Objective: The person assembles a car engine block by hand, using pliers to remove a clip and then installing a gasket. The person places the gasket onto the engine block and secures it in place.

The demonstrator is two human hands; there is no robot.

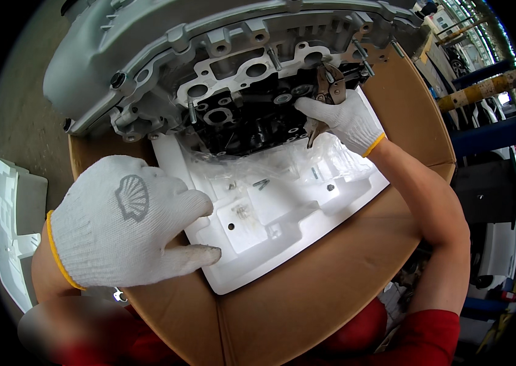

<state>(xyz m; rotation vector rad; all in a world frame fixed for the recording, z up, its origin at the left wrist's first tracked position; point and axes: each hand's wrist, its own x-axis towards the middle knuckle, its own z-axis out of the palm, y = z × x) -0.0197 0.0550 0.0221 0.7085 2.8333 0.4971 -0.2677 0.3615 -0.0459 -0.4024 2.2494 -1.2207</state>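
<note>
A large grey engine (105, 67) sits at the far side, its pale port face (233, 68) toward me and black parts below. Studs stick out of that face, one of them a threaded stud (273, 59) near the middle. My gloved right hand (349, 122) is closed round locking pliers (331, 85), whose jaws are up against the right end of the port face. What the jaws grip, if anything, I cannot make out. Nearer, at left, my gloved left hand (129, 222) hangs over the box edge, thumb and fingers apart, holding nothing.
Below the engine lies a white foam tray (239, 271) with clear plastic film (270, 160) and a few small metal pieces (261, 183) on it. A cardboard box (191, 317) surrounds it. White foam packing (20, 201) stands at left; a yellow-striped bar (483, 89) is at right.
</note>
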